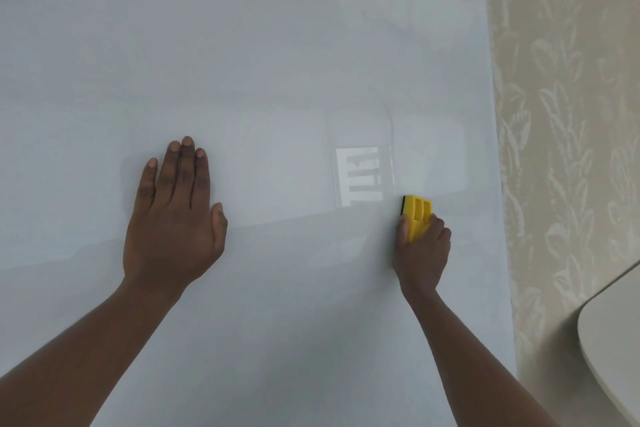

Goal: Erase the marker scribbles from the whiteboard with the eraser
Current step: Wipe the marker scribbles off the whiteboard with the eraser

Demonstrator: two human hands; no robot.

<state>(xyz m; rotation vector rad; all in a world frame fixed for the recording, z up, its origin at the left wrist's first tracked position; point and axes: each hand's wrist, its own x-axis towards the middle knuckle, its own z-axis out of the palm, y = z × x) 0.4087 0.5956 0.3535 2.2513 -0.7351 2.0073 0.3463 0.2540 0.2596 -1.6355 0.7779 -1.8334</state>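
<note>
A large whiteboard (277, 62) fills most of the view. Its surface looks pale and bare, with only a bright window reflection near the middle right and a faint thin curved line above it. My right hand (422, 250) grips a small yellow eraser (418, 213) with a dark felt edge, pressed against the board near its right side. My left hand (173, 215) lies flat on the board at the centre left, fingers spread slightly and holding nothing.
The board's right edge (498, 184) runs down against beige wallpaper (568, 114) with a leaf pattern. A rounded pale tabletop or seat edge (609, 357) juts in at the lower right.
</note>
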